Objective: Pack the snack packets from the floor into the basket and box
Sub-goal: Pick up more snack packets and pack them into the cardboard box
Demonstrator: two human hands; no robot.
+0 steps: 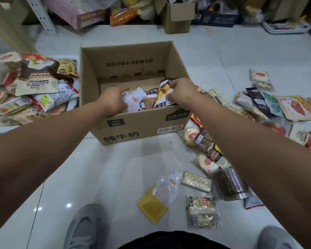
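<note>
An open cardboard box (133, 126) stands on the floor in front of me, with several snack packets inside. My left hand (113, 99) is inside the box, pressed on a white packet (133, 103). My right hand (181, 90) grips a black and yellow packet (162, 94) at the box's right inner side. A white basket (74, 57) heaped with snack packets sits to the left of the box. Loose packets lie on the floor to the right, among them a yellow packet (156, 198) and a cracker packet (196, 181).
More packets (291, 106) are scattered at the far right, and a clear jar (230, 184) lies near my right arm. My grey shoes (84, 229) are at the bottom. A small cardboard box (176, 17) and clutter line the back wall.
</note>
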